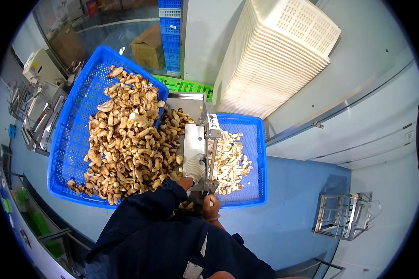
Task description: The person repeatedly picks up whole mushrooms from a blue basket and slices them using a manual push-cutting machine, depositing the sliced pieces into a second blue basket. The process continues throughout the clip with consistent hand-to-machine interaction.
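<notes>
Before me stands a metal hand slicer (212,157) with a long bar and a white board (194,141) beside it. My left hand (195,170), in a pale knitted glove, rests on the lower part of the board, fingers towards the bar. Whatever its fingers may hold is hidden. At the slicer's near end my bare right hand (211,206) is closed around its handle, mostly covered by the fist. Whole brown-and-cream mushrooms (125,132) are heaped to the left and spill towards the board. Pale mushroom slices (230,164) lie right of the bar.
A large blue perforated crate (73,122) bears the heap; a shallower blue basket (262,157) contains the slices. Behind rises a tall stack of white plastic baskets (265,62), close to a green pallet (185,85). Metal frames (345,216) stand on the blue floor at right.
</notes>
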Available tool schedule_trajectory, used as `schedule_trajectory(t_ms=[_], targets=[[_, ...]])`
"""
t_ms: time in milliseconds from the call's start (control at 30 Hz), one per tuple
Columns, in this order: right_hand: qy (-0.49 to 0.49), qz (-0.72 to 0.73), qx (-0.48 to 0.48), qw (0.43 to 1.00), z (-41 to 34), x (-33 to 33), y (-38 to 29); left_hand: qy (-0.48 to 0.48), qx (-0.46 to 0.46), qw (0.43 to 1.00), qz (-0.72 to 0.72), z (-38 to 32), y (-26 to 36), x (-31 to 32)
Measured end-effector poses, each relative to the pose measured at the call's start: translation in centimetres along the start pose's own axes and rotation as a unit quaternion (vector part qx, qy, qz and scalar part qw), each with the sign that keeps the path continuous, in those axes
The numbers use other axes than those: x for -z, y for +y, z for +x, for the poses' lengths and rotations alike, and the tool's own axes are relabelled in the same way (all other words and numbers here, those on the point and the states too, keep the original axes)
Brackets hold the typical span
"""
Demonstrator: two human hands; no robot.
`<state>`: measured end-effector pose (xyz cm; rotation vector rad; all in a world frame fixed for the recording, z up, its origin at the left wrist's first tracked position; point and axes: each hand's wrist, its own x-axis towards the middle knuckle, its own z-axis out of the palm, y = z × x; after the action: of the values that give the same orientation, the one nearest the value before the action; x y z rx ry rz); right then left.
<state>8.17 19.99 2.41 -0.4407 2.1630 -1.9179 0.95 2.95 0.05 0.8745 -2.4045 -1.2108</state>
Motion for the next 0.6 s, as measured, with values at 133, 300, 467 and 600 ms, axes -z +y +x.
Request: schedule_trajectory(t_ms=[133,300,467,600], targets=[[0.006,-0.008,0.022,1.000,0.2,0.1,0.0,-0.064,-0.144,0.987,0.018,0.3,-0.1,2.2],[-0.009,-0.010,0.018,1.000,0.1,0.2,-0.2,-0.198,-0.084,0.842,0.495,1.9,1.1,9.6],[-0.008,-0.004,0.000,1.000,0.4,0.6,-0.3,-0.197,-0.115,0.853,0.470,2.9,0.6,9.9],[-0.029,-0.004,-0.034,0.999,1.6,0.5,-3.8,-0.150,-0.032,0.974,0.166,2.3,1.3,8.0]])
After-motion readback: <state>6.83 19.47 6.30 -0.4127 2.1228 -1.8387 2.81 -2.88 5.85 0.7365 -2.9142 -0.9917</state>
